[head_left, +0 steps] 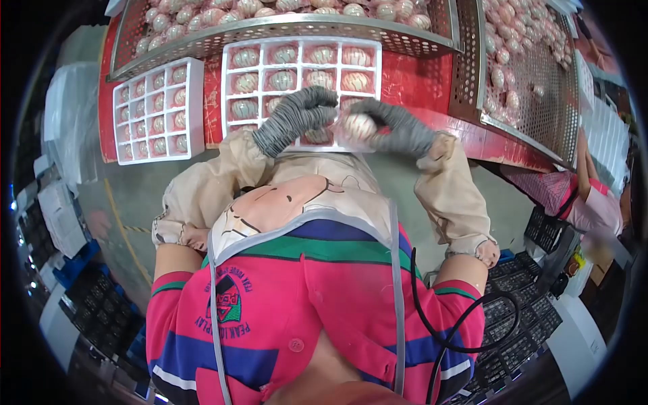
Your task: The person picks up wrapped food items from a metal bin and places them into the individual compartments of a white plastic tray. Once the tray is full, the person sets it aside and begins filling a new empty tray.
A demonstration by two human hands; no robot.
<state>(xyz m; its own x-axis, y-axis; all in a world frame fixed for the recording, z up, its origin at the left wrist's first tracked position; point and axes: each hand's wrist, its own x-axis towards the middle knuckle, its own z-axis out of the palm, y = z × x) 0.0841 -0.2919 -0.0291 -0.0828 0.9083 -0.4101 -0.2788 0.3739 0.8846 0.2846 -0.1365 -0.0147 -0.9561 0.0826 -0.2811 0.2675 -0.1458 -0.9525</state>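
My right hand, in a grey glove, grips a round, plastic-wrapped egg with red-and-white markings above the lower right of a white compartment tray. Its outline is a little blurred. My left hand, gloved in grey as well, hovers over the tray's lower middle. The fingers there are bent with a gap from the thumb, and nothing shows between them. Similar wrapped eggs sit in the tray's cells. Both hands hide some of the lower cells.
A second white tray filled with wrapped eggs lies left on the red table. Behind is a perforated metal bin of wrapped eggs; another metal bin stands right. A person in pink is at far right.
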